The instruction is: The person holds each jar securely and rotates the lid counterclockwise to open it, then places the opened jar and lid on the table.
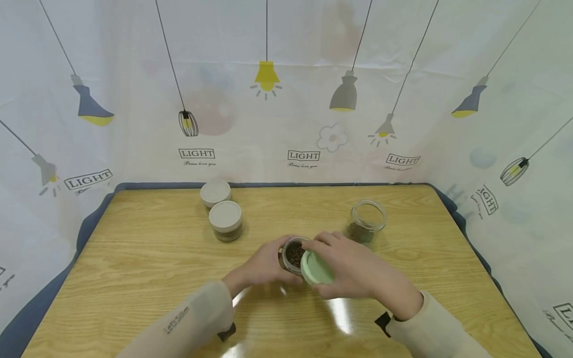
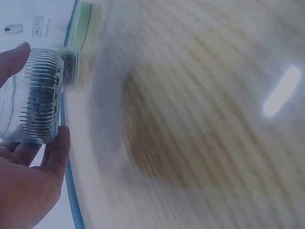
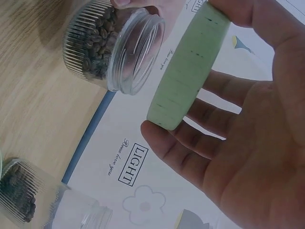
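My left hand grips a ribbed clear glass jar from the side, thumb on one side and fingers on the other. The jar is uncapped and partly filled with dark brown coffee beans. My right hand holds a pale green round lid by its edge, between thumb and fingertips. In the right wrist view the lid stands tilted beside the jar's threaded mouth, apart from it. In the head view the lid overlaps the right edge of the mouth.
Another open glass jar with dark beans in its bottom stands at the back right. Two jars with whitish lids stand at the back left of the wooden table. A printed cloth hangs behind the table.
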`<control>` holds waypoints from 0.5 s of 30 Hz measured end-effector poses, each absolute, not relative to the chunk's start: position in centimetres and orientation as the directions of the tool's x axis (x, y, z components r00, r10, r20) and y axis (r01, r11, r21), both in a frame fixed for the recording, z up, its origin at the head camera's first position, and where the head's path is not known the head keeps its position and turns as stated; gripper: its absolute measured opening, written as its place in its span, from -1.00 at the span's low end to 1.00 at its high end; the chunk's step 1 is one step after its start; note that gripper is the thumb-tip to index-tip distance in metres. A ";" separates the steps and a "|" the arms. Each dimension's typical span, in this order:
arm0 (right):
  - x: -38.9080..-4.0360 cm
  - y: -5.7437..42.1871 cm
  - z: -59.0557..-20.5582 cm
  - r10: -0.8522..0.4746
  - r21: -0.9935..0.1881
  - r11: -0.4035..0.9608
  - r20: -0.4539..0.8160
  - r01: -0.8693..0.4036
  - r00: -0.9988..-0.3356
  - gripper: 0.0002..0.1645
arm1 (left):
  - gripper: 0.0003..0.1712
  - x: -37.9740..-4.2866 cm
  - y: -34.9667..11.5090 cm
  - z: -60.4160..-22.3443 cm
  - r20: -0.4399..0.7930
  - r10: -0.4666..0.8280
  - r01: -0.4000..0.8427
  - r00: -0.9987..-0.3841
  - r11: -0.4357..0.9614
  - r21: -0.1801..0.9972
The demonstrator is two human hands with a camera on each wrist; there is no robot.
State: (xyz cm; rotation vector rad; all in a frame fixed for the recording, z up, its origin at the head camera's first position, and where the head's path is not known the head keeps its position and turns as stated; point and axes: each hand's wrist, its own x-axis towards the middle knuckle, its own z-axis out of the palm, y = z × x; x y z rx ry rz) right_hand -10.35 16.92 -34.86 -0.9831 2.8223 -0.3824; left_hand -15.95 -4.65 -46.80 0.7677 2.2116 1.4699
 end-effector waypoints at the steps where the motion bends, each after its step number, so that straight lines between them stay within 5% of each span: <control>1: -10.3 17.0 -34.9 -0.620 -0.281 0.760 -0.041 -0.586 -0.784 -0.17 | -0.03 -16.1 -4.6 -46.8 -0.013 0.621 0.231 -0.783 0.310 0.922; 15: -9.4 18.4 -35.6 -0.574 -0.319 0.793 -0.106 -0.519 -0.812 -0.20 | 0.03 -18.6 -3.4 -46.9 -0.038 0.597 0.240 -0.801 0.379 0.894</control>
